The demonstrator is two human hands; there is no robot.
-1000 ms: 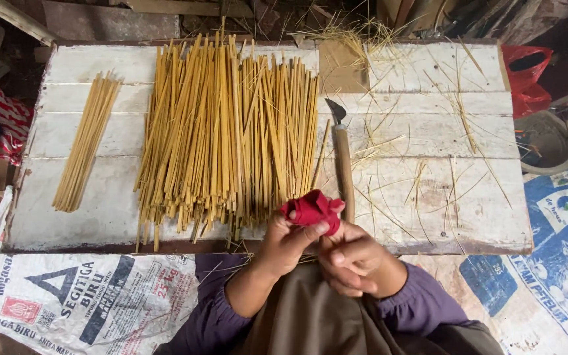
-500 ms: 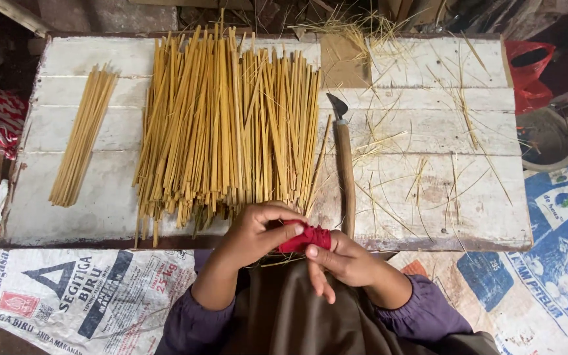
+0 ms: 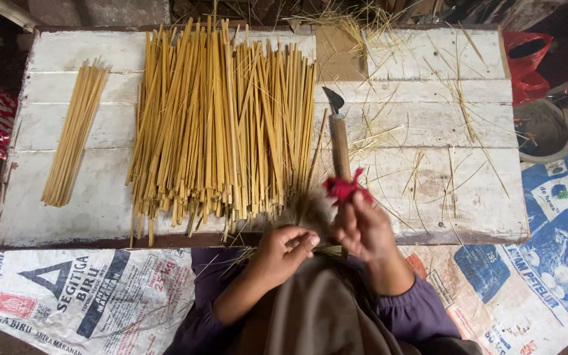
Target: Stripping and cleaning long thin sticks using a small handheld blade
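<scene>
Here your right hand (image 3: 365, 230) pinches a soft, light red cloth (image 3: 343, 189) beside the knife handle (image 3: 340, 148); your left hand (image 3: 284, 253) curls loosely, holding nothing visible.

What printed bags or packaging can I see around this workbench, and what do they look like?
White woven sack: flat on the ground lower left, blue and red printing.
Blue and white sack: flat on the ground at right, picture panels.
Red plastic bag: upper right beside the board, crumpled, open.
</scene>
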